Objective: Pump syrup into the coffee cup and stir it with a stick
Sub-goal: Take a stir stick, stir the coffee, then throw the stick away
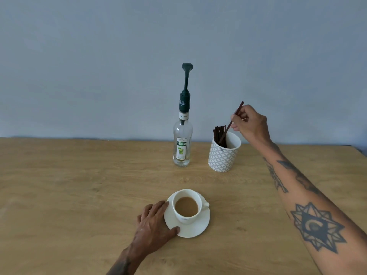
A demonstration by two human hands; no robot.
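Right hand (249,124) pinches a stick (232,122) tilted over the holder cup (224,155); left hand (154,221), open, steadies the saucer (190,231). Coffee cup (186,207) sits nearer, leftward, on the bench (79,185).

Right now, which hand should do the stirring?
Right. The right hand already pinches a stir stick above the patterned cup, while the left hand steadies the saucer.
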